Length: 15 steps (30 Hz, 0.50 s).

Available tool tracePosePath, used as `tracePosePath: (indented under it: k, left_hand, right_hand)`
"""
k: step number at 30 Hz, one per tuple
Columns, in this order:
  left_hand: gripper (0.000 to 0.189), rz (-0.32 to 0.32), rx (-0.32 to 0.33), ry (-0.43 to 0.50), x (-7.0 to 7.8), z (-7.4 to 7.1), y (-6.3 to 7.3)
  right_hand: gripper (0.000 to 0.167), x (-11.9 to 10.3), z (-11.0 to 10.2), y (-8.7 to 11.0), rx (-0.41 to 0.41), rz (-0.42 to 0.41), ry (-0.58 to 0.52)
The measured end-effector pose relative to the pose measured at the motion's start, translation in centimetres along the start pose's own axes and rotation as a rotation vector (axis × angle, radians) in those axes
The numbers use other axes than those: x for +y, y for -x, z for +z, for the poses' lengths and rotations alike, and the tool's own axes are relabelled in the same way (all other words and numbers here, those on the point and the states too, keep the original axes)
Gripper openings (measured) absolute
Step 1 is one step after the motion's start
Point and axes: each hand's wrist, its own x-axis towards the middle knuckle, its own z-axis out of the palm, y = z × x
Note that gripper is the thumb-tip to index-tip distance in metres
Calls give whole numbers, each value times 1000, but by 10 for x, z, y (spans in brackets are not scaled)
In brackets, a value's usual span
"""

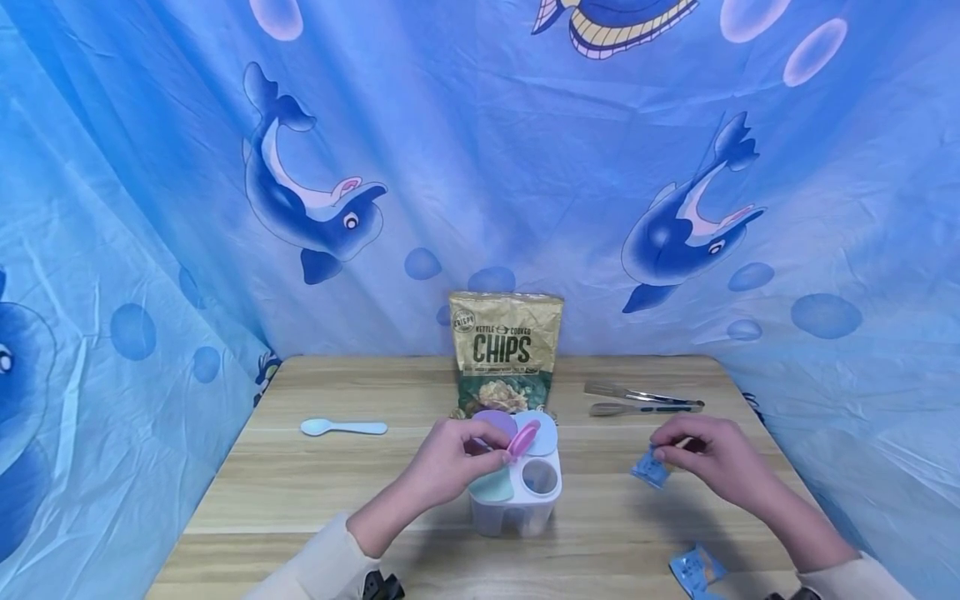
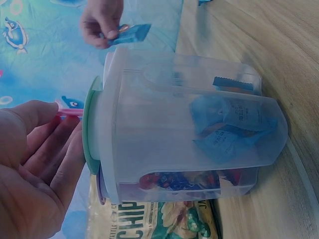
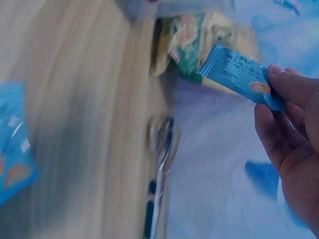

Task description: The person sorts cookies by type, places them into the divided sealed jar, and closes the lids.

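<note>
My left hand (image 1: 455,458) pinches a pink lid (image 1: 522,440) above a clear plastic container (image 1: 517,518) with a white top. One round opening (image 1: 540,476) in that top is uncovered; purple (image 1: 495,423), pale blue (image 1: 538,433) and mint green (image 1: 492,486) lids cover the others. Through the walls, the left wrist view shows blue packets (image 2: 234,117) and red-and-blue wrapped pieces (image 2: 179,180). To the right, my right hand (image 1: 712,457) holds a small blue snack packet (image 3: 239,72) by one end, raised over the table. Another blue packet (image 1: 697,572) lies near the front edge.
Behind the container stands a bag of chips (image 1: 506,350). A pale blue spoon (image 1: 343,427) lies on the left of the wooden table (image 1: 315,500). Metal tongs (image 1: 645,402) lie at the back right. A blue dolphin-printed curtain (image 1: 480,167) hangs around the table.
</note>
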Motion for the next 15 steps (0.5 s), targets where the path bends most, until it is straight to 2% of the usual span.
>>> tracePosePath:
  k: [8,15]
  left_hand:
    - [11,-4,2,-8,1,0,1]
    - [12,-12,11,-34,1,0,2]
  right_hand:
    - [17,-31,20,-28,-46,-63,-123]
    - [16,-57,34,-47,-29,-129,-245]
